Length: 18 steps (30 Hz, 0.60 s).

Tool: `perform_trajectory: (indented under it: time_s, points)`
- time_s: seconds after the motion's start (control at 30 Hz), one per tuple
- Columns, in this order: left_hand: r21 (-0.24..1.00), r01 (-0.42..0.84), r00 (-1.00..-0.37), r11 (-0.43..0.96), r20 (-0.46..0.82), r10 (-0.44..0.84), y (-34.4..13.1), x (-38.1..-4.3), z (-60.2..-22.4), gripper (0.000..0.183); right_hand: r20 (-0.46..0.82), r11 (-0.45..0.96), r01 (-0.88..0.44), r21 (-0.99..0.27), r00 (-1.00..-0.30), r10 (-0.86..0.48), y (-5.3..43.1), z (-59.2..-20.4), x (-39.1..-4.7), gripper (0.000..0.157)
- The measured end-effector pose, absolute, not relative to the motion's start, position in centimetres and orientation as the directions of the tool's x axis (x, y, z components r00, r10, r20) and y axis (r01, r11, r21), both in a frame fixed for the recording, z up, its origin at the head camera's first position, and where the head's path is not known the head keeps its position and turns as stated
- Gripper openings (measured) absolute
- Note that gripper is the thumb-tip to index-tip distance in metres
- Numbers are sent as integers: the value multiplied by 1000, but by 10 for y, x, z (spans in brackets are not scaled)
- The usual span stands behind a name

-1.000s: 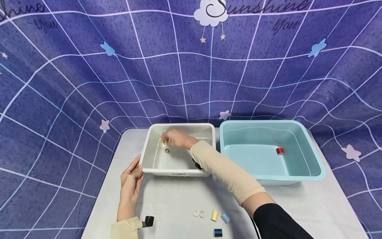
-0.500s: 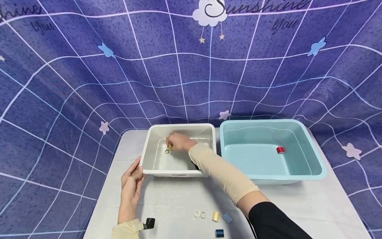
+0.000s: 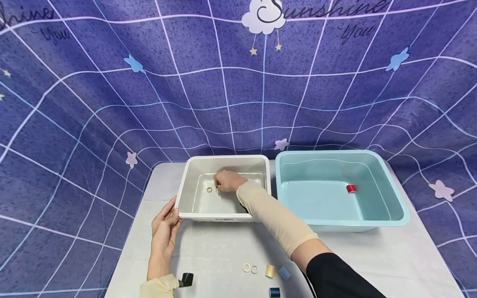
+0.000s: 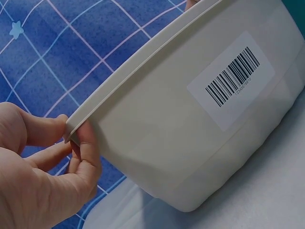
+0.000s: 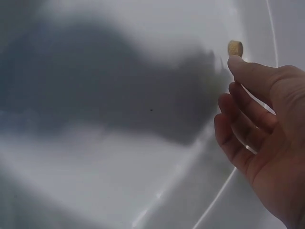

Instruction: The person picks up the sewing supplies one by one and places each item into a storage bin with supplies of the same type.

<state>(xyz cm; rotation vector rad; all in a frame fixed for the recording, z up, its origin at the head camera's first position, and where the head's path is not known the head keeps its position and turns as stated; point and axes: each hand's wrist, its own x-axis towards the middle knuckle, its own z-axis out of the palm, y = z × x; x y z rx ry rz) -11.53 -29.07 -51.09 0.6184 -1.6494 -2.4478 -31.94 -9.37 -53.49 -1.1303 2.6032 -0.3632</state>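
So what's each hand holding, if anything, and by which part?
Left hand: the white bin, by its rim at the near left corner. Right hand: apparently a gold ring; the exact hold is hidden.

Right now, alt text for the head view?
A person's right hand is inside a white bin, a small gold object at its fingertips, a loose ring nearby; the left hand grips the bin's near-left corner. A teal bin to the right holds a red spool; two rings and three spools lie on the table in front.
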Motion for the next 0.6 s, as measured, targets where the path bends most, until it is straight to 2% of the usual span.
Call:
perform_trajectory:
  time_s: [0.6]
  points:
    - [912, -133, -903, -389, -273, -333, -292, -117, -512, 55, -214, 735, -617, -280, -707, -674, -101, -542, -317, 23]
